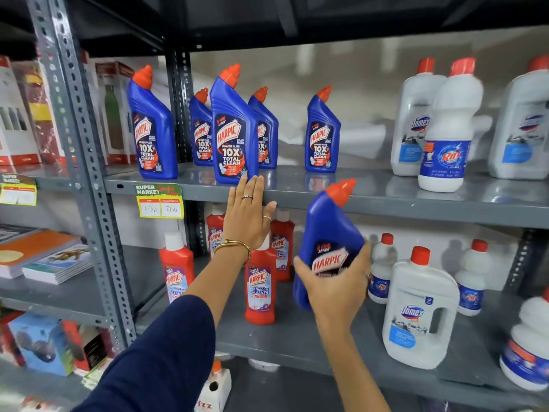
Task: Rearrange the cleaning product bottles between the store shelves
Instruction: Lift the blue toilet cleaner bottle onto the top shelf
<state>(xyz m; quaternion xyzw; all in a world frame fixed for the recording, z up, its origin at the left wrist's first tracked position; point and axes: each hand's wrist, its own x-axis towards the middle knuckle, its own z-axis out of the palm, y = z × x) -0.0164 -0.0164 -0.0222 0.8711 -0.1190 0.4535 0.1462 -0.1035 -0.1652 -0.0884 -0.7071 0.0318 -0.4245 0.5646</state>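
Note:
My right hand [332,285] grips a blue Harpic bottle [325,233] with a red cap, tilted, in front of the upper shelf's edge [386,203]. My left hand [248,215] is open with flat fingers, its fingertips at the shelf edge just below a large blue Harpic bottle [233,129]. Several more blue Harpic bottles stand on the upper shelf, one at the left [151,126] and one further right [322,132]. Red Harpic bathroom cleaner bottles [260,288] stand on the lower shelf [297,343].
White Domex [411,120] and Rin [448,129] bottles fill the upper shelf's right side. A white Domex jug [419,313] and small Rin bottles stand on the lower shelf. A price tag [159,200] hangs on the shelf edge. A grey upright [86,173] separates a left bay with boxes and books.

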